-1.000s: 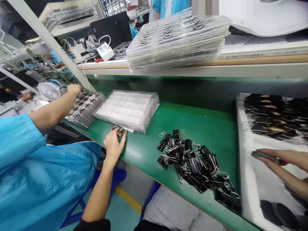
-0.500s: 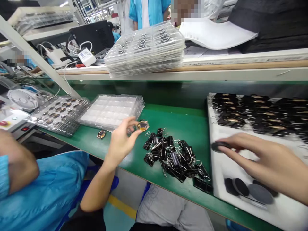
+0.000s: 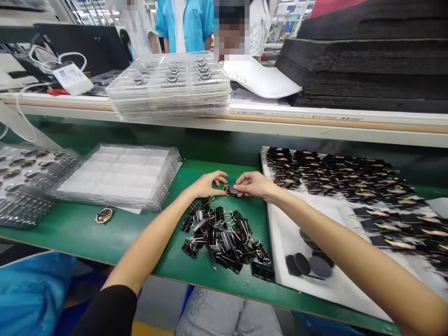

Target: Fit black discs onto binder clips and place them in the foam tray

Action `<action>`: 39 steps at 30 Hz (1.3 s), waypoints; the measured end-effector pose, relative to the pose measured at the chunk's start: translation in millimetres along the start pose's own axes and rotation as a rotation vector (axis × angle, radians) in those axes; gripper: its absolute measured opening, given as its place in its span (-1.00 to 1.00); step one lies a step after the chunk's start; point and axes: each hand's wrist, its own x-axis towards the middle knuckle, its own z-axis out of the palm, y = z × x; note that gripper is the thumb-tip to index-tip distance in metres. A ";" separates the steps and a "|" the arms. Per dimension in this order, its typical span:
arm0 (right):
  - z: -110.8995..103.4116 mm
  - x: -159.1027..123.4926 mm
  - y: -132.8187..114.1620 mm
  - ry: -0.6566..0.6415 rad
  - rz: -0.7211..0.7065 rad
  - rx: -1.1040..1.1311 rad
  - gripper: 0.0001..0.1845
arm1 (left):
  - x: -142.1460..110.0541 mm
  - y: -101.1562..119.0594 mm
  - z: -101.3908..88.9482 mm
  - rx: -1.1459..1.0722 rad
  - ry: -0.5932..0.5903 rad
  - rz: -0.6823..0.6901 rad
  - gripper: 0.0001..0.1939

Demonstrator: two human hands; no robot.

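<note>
My left hand (image 3: pixel 207 184) pinches a small round gold-rimmed part (image 3: pixel 227 190), which looks like a watch case, over the green bench. My right hand (image 3: pixel 255 185) grips a dark round disc (image 3: pixel 233 188) between thumb and fingers. The disc lies against the part, overlapping it; whether it is seated cannot be made out. Just below both hands is a heap of black binder clips (image 3: pixel 224 233). Another gold-rimmed part (image 3: pixel 104 215) rests alone on the bench to the left.
At right, a white-lined tray (image 3: pixel 280 233) bears rows of clipped parts (image 3: pixel 336 172) and several loose discs (image 3: pixel 320 267). Clear plastic trays (image 3: pixel 115 172) stand at left. A shelf (image 3: pixel 252 122) crosses above, with stacked trays (image 3: pixel 171 93) on it. People stand behind.
My right hand has brought the dark disc leftward from above the white tray to the part in my left hand. The two hands now meet, and the camera view has turned right.
</note>
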 end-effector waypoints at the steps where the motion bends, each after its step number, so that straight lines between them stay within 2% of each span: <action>1: 1.9 2.0 1.6 -0.018 0.008 -0.011 -0.73 | -0.1 -0.3 0.3 0.001 0.007 0.000 -0.39; 5: 8.4 8.6 7.3 0.024 -0.014 -0.214 -0.60 | 3.3 -4.7 3.7 -0.006 0.018 0.012 -0.45; 9: 10.1 12.7 10.2 0.158 -0.142 -0.625 -0.58 | 3.8 -7.8 5.7 0.002 0.017 0.039 -0.49; 12: 10.1 13.0 9.0 0.200 -0.178 -0.748 -0.58 | 2.0 -4.8 5.0 0.024 0.012 0.050 -0.48; 15: 4.5 3.4 3.5 0.196 -0.220 -0.744 -0.67 | -0.3 1.2 3.9 0.046 0.004 0.083 -0.55; 18: -8.4 -22.4 -2.7 0.153 -0.320 -0.691 -0.74 | -1.5 6.9 2.7 0.077 -0.022 0.110 -0.73; 19: -12.7 -33.8 -3.4 0.088 -0.353 -0.680 -0.73 | -1.1 8.4 2.0 0.094 -0.028 0.107 -0.77; 22: -18.6 -68.0 1.4 -0.220 -0.400 -0.670 -0.69 | 4.2 11.2 -1.9 0.105 -0.061 0.080 -0.80; 24: -15.4 -84.5 8.9 -0.315 -0.412 -0.694 -0.67 | 10.7 11.6 -5.7 0.059 -0.125 0.014 -0.76; 26: -9.9 -93.3 16.4 -0.290 -0.436 -0.735 -0.64 | 17.0 11.1 -9.4 0.012 -0.190 -0.087 -0.59; 28: -6.0 -96.3 21.3 -0.263 -0.453 -0.758 -0.68 | 20.8 10.1 -12.3 -0.018 -0.224 -0.160 -0.32; 31: -6.7 -97.4 23.6 -0.245 -0.469 -0.737 -0.76 | 20.2 10.7 -14.6 -0.027 -0.270 -0.166 -0.05; 34: -12.1 -99.9 22.3 -0.209 -0.443 -0.676 -0.73 | 17.8 16.4 -14.0 0.036 -0.302 -0.158 -0.04; 39: -28.4 -91.1 8.0 -0.117 -0.353 -0.446 -0.55 | 20.6 30.2 -4.0 0.301 -0.293 -0.194 -0.19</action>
